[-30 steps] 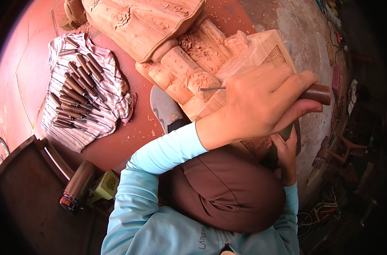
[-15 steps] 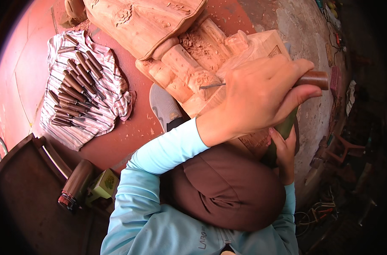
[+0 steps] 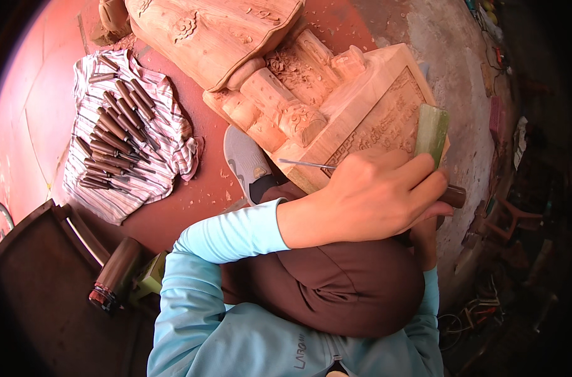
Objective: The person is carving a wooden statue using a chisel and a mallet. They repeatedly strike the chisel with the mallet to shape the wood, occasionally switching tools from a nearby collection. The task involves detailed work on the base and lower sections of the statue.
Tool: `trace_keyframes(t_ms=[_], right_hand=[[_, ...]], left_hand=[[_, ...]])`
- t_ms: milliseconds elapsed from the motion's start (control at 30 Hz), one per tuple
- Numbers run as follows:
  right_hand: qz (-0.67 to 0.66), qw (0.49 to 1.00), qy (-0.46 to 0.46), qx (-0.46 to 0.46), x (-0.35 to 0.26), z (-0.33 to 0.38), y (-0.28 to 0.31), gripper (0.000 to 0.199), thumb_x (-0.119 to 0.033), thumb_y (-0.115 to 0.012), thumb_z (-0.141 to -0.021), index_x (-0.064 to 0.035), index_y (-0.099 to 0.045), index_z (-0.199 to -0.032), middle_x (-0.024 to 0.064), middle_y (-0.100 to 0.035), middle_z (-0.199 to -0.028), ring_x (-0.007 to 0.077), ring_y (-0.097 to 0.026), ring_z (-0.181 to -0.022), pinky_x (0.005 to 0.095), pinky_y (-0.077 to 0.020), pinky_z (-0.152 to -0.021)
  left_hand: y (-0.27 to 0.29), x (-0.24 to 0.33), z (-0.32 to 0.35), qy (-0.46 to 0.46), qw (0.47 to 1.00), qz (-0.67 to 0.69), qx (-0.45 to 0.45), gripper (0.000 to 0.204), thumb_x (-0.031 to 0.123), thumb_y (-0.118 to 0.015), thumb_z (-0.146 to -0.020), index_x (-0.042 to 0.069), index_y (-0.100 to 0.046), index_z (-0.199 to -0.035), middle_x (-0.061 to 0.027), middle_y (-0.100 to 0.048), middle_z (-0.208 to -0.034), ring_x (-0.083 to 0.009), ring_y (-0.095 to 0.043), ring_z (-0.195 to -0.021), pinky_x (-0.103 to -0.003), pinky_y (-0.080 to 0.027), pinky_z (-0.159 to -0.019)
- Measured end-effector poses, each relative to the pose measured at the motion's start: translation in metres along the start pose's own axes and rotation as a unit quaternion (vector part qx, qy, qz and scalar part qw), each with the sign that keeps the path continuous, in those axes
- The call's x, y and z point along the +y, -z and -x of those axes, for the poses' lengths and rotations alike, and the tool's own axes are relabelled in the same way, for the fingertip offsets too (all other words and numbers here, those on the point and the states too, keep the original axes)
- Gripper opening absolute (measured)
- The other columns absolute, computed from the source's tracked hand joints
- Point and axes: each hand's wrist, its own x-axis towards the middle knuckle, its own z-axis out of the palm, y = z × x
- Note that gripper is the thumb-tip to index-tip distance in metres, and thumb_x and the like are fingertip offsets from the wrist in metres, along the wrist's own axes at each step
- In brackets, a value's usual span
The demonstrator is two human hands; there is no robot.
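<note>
My left hand (image 3: 380,195) is closed around a carving chisel, its brown wooden handle (image 3: 454,195) sticking out on the right and its thin metal blade (image 3: 301,164) pointing left, just over the near edge of the carved base. Behind it, my right hand (image 3: 424,234) is mostly hidden, with only the wrist and part of the hand showing. A green club-like mallet (image 3: 431,129) rises above both hands, in line with the right wrist; the grip on it is covered. The reddish wooden carving (image 3: 217,38) lies beyond, its base (image 3: 361,116) bearing a panel of raised lettering (image 3: 389,116).
On the left, a striped cloth (image 3: 125,195) holds several brown-handled chisels (image 3: 113,125). Wood shavings (image 3: 292,66) lie in the carving's hollows. My shoe (image 3: 245,160) is beside the base. A brown cylinder (image 3: 116,273) and green box (image 3: 151,274) stand lower left; cables (image 3: 477,311) lie lower right.
My left hand has come down toward me with the chisel, uncovering the lettered panel. The green mallet has swung up above the hands, and my right hand has become mostly covered.
</note>
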Motion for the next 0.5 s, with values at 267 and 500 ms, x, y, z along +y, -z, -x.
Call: trace_keyframes(t_ms=[267, 500], right_hand=[[-0.291, 0.927, -0.239, 0.01, -0.026, -0.005, -0.006, 0.029, -0.003, -0.06, -0.087, 0.0022, -0.047, -0.112, 0.0041, -0.053, -0.08, 0.009, -0.049, -0.06, 0.0235, -0.0433, -0.055], [-0.317, 0.922, -0.222, 0.024, -0.023, -0.002, -0.007, 0.031, -0.001, -0.06, -0.087, 0.0032, -0.046, -0.115, 0.0031, -0.052, -0.073, 0.0083, -0.049, -0.057, 0.0225, -0.0435, -0.053]], left_hand=[[0.059, -0.017, 0.065, 0.213, 0.92, -0.238, -0.225, 0.039, 0.04, -0.069, -0.081, 0.005, -0.053, -0.091, -0.0156, -0.052, -0.133, -0.0261, -0.066, -0.066, -0.032, -0.049, -0.045], [0.07, -0.011, 0.066, 0.203, 0.903, -0.276, -0.26, 0.033, 0.041, -0.062, -0.086, 0.009, -0.052, -0.09, -0.0144, -0.051, -0.135, -0.0264, -0.065, -0.057, -0.033, -0.049, -0.041]])
